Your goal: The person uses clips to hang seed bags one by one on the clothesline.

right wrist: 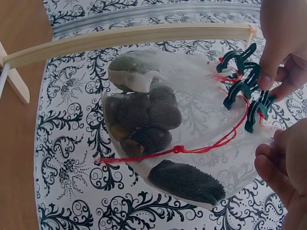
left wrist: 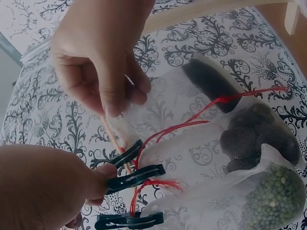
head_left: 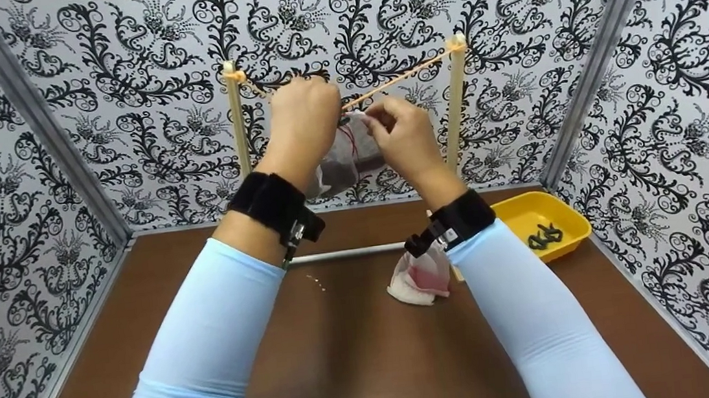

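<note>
My left hand (head_left: 307, 112) pinches a dark green clip (right wrist: 260, 111) at the orange cord (head_left: 405, 79). Just to the right, my right hand (head_left: 406, 132) pinches the top edge of a white mesh bag (right wrist: 240, 165) with dark contents (right wrist: 187, 182) at its bottom. Beside it hang a mesh bag of dark round stones (right wrist: 148, 112) and a mesh bag of green beans (left wrist: 273, 201). More dark green clips (left wrist: 129, 220) sit along the cord over these bags. Red drawstrings (right wrist: 177, 149) trail from the bag tops. In the head view my left hand hides most of the clips.
Two wooden posts (head_left: 456, 105) carry the cord, with a white rod (head_left: 350, 252) low between them. More mesh bags (head_left: 424, 277), one with pink, lie on the brown table (head_left: 369, 353). At the right stands a yellow tray (head_left: 571, 220) with several dark green clips (head_left: 545, 236).
</note>
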### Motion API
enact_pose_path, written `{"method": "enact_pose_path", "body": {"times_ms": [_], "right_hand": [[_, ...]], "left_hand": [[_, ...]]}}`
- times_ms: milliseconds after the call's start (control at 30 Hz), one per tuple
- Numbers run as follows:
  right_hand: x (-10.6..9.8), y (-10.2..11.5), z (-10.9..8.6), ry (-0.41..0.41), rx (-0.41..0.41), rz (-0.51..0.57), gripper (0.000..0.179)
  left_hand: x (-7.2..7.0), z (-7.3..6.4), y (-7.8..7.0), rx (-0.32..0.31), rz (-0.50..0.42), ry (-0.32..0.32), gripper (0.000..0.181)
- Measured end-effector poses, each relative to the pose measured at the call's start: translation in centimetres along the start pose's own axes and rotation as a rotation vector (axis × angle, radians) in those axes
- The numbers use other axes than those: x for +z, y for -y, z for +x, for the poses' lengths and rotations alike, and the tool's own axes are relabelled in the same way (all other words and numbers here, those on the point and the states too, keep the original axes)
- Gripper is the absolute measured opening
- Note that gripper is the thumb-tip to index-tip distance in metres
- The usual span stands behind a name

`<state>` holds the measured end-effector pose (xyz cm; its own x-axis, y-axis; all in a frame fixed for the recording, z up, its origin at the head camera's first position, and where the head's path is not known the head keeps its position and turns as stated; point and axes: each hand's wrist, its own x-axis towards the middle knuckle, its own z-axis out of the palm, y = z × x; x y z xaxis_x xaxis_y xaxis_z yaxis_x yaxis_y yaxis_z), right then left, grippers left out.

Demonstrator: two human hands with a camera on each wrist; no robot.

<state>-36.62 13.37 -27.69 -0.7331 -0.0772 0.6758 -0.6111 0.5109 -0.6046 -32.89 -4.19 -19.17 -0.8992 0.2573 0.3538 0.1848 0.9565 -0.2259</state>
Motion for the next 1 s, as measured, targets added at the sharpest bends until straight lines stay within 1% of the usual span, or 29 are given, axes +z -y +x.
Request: {"method": "enact_pose_path", "body": {"times_ms": [133,167,233,300,333,433,500,567,600,667,733,800,867,900,933,1000], "right_hand": [[0.1,-0.3,-0.2,0.006,0.005,0.019,0.015],[0.2,-0.4,-0.3,0.008,0.005,0.017,0.015],[0.2,-0.6,-0.4,0.007,0.011,0.017,0.015],[0.1,-0.8,-0.5,0.008,0.025,0.018,0.016],[0.1,-0.9,-0.5,0.009,0.029,0.018,0.016],[0.1,-1.3,-0.7,0.006,0.021,0.025,0.016],[0.2,-1.4,-0.8,0.005,-0.001,0.023,0.014],[0.2,-1.6,-0.9,0.008,-0.030,0.019,0.012],[0.2,-1.7,-0.9,0.013,-0.034,0.015,0.011],[0.0,-1.8,-1.0,0.026,-0.035,0.007,0.011],[-0.1,-2.0,-1.2,0.042,-0.023,0.004,0.011],[-0.3,-2.1,-1.5,0.054,-0.003,-0.002,0.011],[-0.5,-2.2,-1.8,0.070,0.016,-0.002,0.012],[-0.6,-2.3,-2.0,0.080,0.025,-0.005,0.013],[-0.7,-2.4,-2.2,0.088,0.030,-0.008,0.013],[-1.0,-2.5,-2.6,0.096,0.038,-0.013,0.014]], "left_hand": [[0.2,-0.7,0.3,0.004,-0.030,0.007,0.022],[0.3,-0.9,0.3,0.001,-0.053,0.000,0.022],[0.6,-1.3,0.1,0.005,-0.112,-0.035,0.022],[1.0,-1.8,-0.2,0.021,-0.174,-0.073,0.029],[1.2,-2.1,-0.5,0.031,-0.208,-0.100,0.028],[2.7,-3.8,-1.1,0.076,-0.339,-0.259,0.026],[4.1,-5.2,-1.2,0.099,-0.416,-0.360,0.021],[5.9,-6.7,-1.1,0.112,-0.493,-0.428,0.020],[6.9,-7.3,-1.0,0.110,-0.523,-0.435,0.020],[9.2,-8.5,-0.7,0.083,-0.579,-0.437,0.021],[12.0,-9.6,-0.2,0.051,-0.630,-0.447,0.022],[15.1,-10.8,0.4,-0.006,-0.678,-0.442,0.022],[18.2,-11.9,1.1,-0.089,-0.720,-0.409,0.023],[19.7,-12.5,1.5,-0.131,-0.732,-0.383,0.023],[21.1,-13.1,1.9,-0.178,-0.737,-0.343,0.023],[23.6,-14.1,2.8,-0.264,-0.736,-0.232,0.025]]}}
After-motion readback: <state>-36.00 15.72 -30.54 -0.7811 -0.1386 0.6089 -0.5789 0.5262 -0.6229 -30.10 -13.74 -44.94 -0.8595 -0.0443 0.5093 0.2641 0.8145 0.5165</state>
